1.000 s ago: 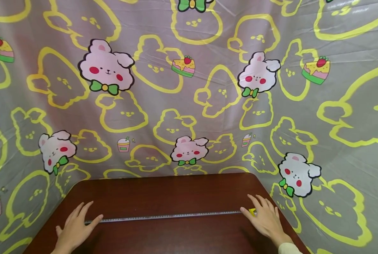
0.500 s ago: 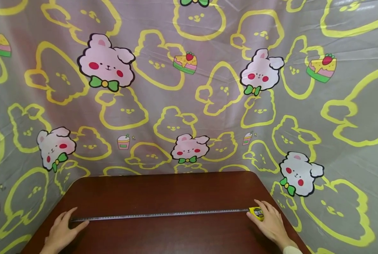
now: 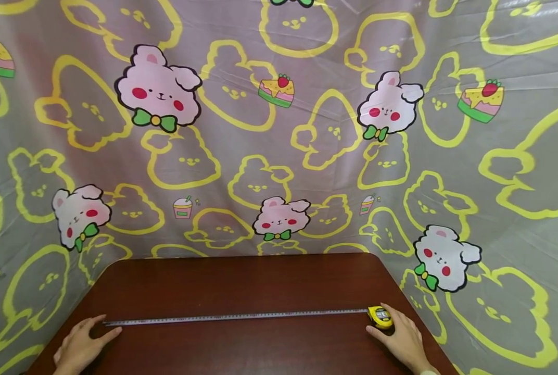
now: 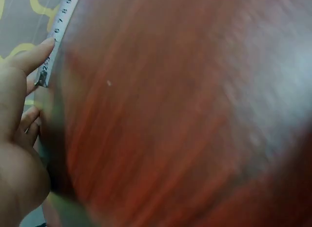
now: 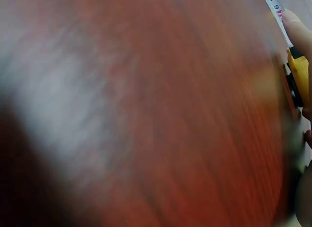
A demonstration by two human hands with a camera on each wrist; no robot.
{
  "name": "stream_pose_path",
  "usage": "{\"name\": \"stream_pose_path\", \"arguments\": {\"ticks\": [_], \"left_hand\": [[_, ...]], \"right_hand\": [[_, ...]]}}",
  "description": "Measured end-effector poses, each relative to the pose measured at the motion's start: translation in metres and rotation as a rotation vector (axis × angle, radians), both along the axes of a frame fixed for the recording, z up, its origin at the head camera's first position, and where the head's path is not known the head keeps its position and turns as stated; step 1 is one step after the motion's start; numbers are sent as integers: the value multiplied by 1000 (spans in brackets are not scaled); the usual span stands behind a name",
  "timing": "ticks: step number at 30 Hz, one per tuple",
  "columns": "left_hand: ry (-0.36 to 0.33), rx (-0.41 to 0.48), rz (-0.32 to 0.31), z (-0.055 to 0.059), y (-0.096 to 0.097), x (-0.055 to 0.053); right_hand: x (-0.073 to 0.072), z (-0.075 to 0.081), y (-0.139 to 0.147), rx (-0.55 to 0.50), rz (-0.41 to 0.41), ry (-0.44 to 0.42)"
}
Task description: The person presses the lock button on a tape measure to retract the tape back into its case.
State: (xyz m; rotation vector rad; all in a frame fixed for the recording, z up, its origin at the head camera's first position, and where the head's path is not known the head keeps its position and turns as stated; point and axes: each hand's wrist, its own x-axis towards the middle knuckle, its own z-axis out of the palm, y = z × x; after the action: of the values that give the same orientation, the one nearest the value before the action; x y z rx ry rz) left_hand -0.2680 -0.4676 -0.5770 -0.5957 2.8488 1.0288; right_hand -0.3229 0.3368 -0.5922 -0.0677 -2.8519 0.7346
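A tape measure lies across the table with its blade [image 3: 237, 317] drawn out in a long straight line. Its yellow case [image 3: 381, 317] is at the right end, and the metal hook [image 4: 42, 79] is at the left end. My left hand [image 3: 79, 344] is around the hook end, index finger and thumb apart on either side of it, not visibly pinching. At the other end, my right hand [image 3: 403, 338] is beside the case, thumb and fingers spread around its near right side. In the right wrist view the thumb [image 5: 296, 29] overlaps the blade near the case.
The dark red-brown table [image 3: 241, 281] has rounded far corners. A grey curtain [image 3: 326, 219] printed with yellow outlines and white rabbit heads hangs behind it and along both sides.
Both hands have moved outward and back from the tape measure's ends, uncovering the yellow case and the hook end. The tape measure stays stretched across the table.
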Motion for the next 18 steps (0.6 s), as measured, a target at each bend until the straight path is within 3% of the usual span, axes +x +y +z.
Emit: {"name": "stream_pose_path", "arguments": {"ticks": [9,18], "left_hand": [[71,-14,108,-1,10,3],[135,-42,138,-7,12,2]], "right_hand": [[-2,-3,-2,10,-41,9],[-4,2,-2,14,-42,46]]}}
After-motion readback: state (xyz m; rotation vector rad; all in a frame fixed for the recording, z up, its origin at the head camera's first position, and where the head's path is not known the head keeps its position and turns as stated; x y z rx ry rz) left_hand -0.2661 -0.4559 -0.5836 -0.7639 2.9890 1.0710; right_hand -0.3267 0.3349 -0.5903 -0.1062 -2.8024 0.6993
